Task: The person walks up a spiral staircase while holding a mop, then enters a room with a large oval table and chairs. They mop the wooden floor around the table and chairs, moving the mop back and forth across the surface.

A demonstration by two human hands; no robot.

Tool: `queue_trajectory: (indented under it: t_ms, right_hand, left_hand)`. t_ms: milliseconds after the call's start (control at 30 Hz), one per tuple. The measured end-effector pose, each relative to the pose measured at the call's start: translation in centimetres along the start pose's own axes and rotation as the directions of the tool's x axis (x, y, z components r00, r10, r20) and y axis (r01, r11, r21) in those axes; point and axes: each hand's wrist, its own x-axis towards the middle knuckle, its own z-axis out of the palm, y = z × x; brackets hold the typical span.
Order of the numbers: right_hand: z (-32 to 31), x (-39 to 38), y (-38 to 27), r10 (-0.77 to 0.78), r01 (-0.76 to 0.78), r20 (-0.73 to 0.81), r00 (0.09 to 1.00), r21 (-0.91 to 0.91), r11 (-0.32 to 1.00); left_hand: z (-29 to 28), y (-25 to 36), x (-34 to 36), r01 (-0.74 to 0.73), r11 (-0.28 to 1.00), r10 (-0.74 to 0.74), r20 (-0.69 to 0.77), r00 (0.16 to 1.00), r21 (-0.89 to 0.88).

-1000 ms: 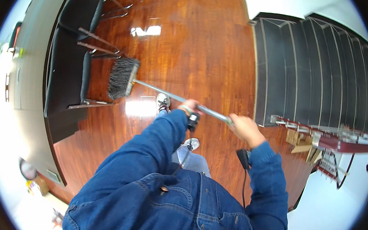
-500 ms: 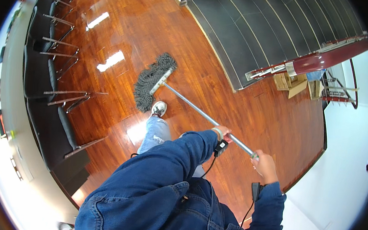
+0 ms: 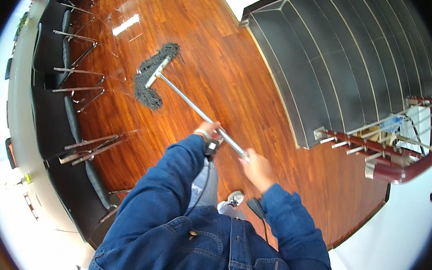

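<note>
A flat mop with a grey shaggy head rests on the shiny wooden floor, ahead and to the left. Its silver handle runs back toward me at a slant. My left hand is closed round the middle of that handle, a pale band at the wrist. Higher up, my right hand grips the handle's end, which the fingers cover. Each wrist, in a blue denim sleeve, carries a small black device with a cable.
Black chairs with metal legs line the left side along a long pale table. At the right rise dark tiled steps with a dark red and metal railing. Cardboard lies behind the railing. My shoe is on the floor.
The mop head has moved forward and left across the floor. Both hands have shifted left and forward with the handle. The view has turned, and the steps appear lower and further right.
</note>
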Motion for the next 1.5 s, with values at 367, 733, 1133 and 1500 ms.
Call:
queue_trajectory:
  t_ms: [367,733,1133,1500]
  right_hand:
    - [-6.6,23.8,-10.0,-0.103,0.102,0.035,0.994,0.048,0.994]
    - [-12.9,-9.6,9.0,0.397,-0.436,0.216,0.892,0.180,0.882]
    - [-4.2,-12.3,5.5,0.510,-0.490,0.025,0.860,0.318,0.811]
    - [-7.6,24.4,-2.1,0.221,-0.205,-0.013,0.975,0.324,0.923]
  left_hand:
    - [2.2,23.9,-0.9,-0.187,0.982,0.190,0.128,0.973,-0.036]
    - [18.7,-5.0,2.0,0.469,0.840,-0.511,-0.111,0.852,-0.274]
    - [15.4,-6.8,3.3,0.370,0.908,-0.369,-0.040,0.928,0.198]
    - [7.4,23.0,0.9,-0.268,0.961,0.272,-0.054,0.961,0.064]
